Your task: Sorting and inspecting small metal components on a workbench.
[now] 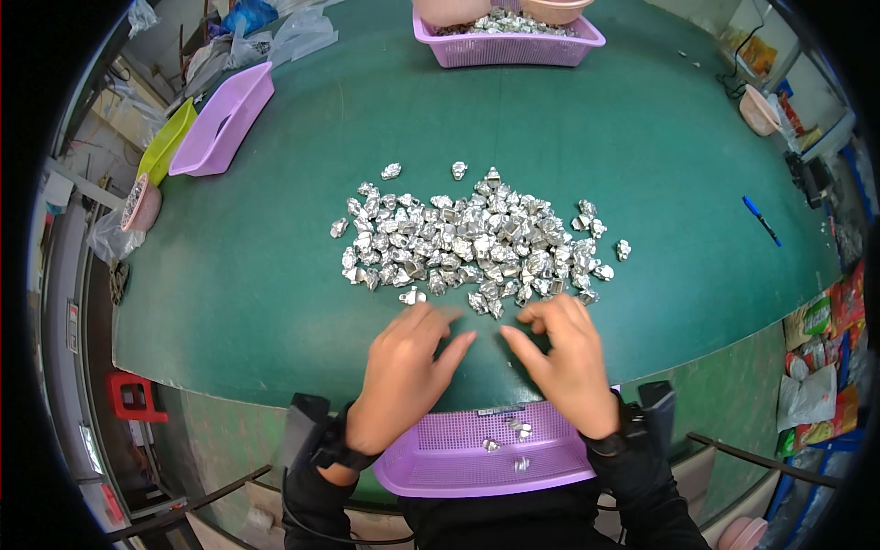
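A loose pile of small silvery metal castings (467,236) lies on the green table. At its near edge my left hand (403,367) has its thumb apart from the fingers, and nothing shows between them. Its slightly blurred fingertips are close to a single casting (412,296). My right hand (566,360) is just right of it, thumb and curled fingers apart, fingertips by the pile's near right edge; no piece is visible in it. Below both hands, against my lap, a purple plastic basket (431,469) holds several castings (521,431), some blurred.
A larger purple basket (513,53) of metal pieces stands at the far edge, with bowls on it. An upright purple basket (215,128) and a yellow-green one (165,145) are at the left. A blue pen (761,220) lies right. A red stool (136,397) is on the floor.
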`<state>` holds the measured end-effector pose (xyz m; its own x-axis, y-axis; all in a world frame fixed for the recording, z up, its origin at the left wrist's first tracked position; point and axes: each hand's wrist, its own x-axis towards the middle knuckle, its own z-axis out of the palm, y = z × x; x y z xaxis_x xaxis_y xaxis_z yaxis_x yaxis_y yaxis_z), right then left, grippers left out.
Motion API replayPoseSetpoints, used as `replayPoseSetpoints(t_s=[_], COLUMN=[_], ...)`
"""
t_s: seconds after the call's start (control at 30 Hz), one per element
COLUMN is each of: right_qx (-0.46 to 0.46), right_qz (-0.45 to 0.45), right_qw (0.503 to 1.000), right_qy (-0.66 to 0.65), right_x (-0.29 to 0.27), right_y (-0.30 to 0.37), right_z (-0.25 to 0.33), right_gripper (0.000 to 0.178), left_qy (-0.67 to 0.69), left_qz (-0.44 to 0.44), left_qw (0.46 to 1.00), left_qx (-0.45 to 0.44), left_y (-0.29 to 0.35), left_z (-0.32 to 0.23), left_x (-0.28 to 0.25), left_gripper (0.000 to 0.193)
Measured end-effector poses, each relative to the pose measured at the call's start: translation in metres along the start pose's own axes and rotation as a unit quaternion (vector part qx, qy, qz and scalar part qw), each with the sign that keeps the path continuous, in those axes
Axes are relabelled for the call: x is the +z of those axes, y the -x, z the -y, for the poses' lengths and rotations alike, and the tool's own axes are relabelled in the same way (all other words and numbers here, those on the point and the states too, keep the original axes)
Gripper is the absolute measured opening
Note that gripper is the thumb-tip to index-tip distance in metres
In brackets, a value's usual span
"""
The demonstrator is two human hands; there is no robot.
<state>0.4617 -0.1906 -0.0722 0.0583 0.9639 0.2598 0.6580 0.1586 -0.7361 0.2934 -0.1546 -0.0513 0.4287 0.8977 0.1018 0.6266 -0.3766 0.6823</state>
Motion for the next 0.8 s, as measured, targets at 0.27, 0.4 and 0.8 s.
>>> replayPoseSetpoints(t_s=[0.27, 0.4, 0.8], right_qx=[-0.015, 0.156, 0.086], right_qz=[0.013, 0.077, 0.131], right_qw=[0.999, 0.919, 0.797], right_qy=[-0.031, -0.354, -0.583], right_x=[0.004, -0.009, -0.014], right_y=[0.0, 0.018, 0.037], right_z=[0.002, 0.0, 0.007], right_gripper=[0.02, 0.017, 0.023], left_qy=[-0.045, 0.09, 0.3], left_qz=[-0.031, -0.029, -0.021], left_qw=[0.995, 0.994, 0.951], left_qx=[0.08, 0.052, 0.075], left_y=[-0.014, 0.0, 0.031], left_z=[0.02, 0.01, -0.011], left_x=[0.019, 0.015, 0.006], left_gripper=[0.021, 0.024, 0.028])
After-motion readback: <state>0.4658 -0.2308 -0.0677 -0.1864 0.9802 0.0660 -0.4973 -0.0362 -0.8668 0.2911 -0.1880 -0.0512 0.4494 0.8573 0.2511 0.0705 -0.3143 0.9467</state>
